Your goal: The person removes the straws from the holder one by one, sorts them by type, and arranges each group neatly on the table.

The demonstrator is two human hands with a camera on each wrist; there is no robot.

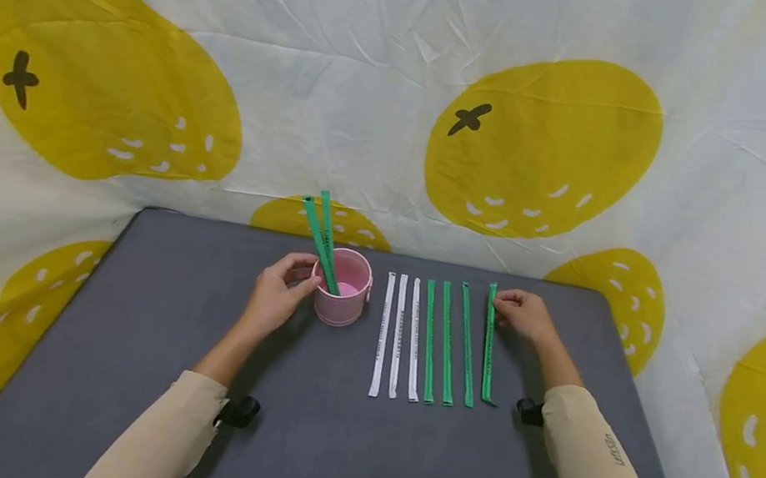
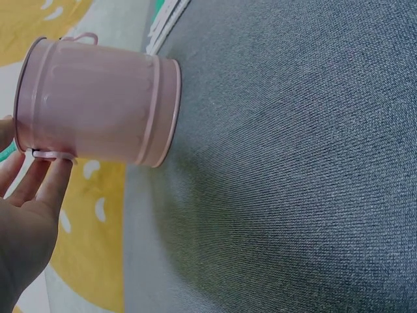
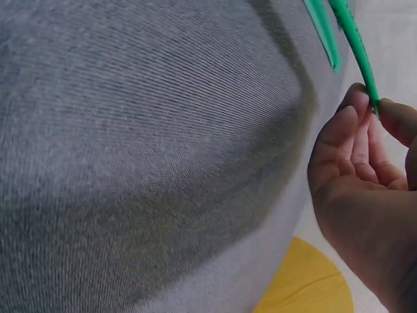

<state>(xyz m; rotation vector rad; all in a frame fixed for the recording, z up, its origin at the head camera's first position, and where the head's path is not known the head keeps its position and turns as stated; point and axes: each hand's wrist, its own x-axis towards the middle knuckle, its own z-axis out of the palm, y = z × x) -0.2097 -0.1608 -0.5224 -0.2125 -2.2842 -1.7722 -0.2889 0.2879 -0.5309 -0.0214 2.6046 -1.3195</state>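
Observation:
A small pink bucket (image 1: 339,312) stands upright on the table, with two green stick packets (image 1: 324,239) leaning out of it to the left. At its left side my left hand (image 1: 277,293) holds the rim; in the left wrist view, fingertips touch the bucket's side handle (image 2: 55,155). My right hand (image 1: 524,313) pinches the upper end of the rightmost green stick packet (image 1: 489,350) between thumb and fingers, and that packet appears tilted off the cloth in the right wrist view. Left of it lie three more green stick packets (image 1: 447,343) and three white stick packets (image 1: 400,335) in a row.
Dark grey cloth covers the table (image 1: 344,469). A white curtain with yellow fruit prints (image 1: 543,147) hangs directly behind its back edge. Each wrist carries a small black camera, such as the left wrist camera (image 1: 238,411).

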